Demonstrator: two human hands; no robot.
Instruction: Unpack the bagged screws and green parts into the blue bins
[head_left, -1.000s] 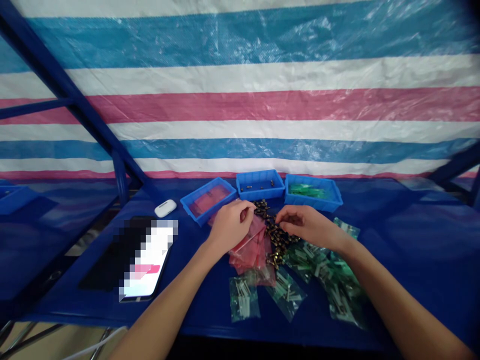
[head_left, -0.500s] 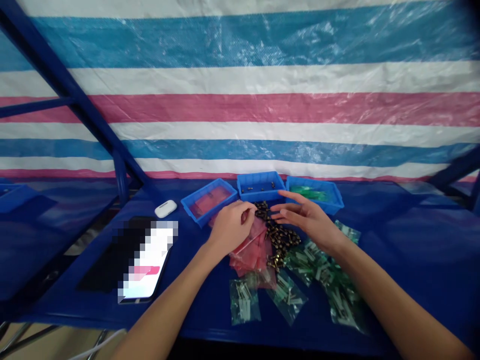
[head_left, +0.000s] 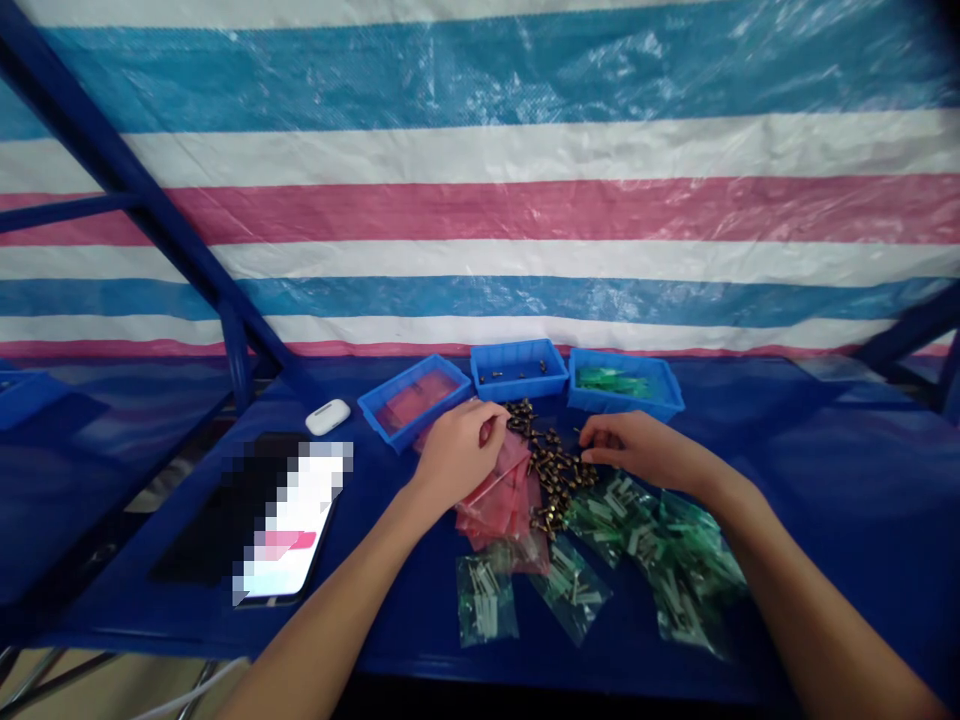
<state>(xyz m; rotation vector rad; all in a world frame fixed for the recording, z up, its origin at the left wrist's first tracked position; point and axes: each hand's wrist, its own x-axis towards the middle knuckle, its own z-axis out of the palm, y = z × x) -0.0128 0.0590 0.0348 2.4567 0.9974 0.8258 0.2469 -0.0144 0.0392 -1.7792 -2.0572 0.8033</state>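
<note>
Bkgd: blu/wht/pink striped tarp (head_left: 480,212) | L: blu frame (head_left: 180,233) | shiny blu tbl (head_left: 832,480)

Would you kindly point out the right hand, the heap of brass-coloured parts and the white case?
Right hand (head_left: 637,443): head view, on the back of the hand.
Heap of brass-coloured parts (head_left: 556,470): head view, mid-heap.
White case (head_left: 328,418): head view, on its upper side.

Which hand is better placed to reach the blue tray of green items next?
The right hand, probably: it is near the blue tray, whereas the left hand is at the red bags, across the metal pieces.
</note>
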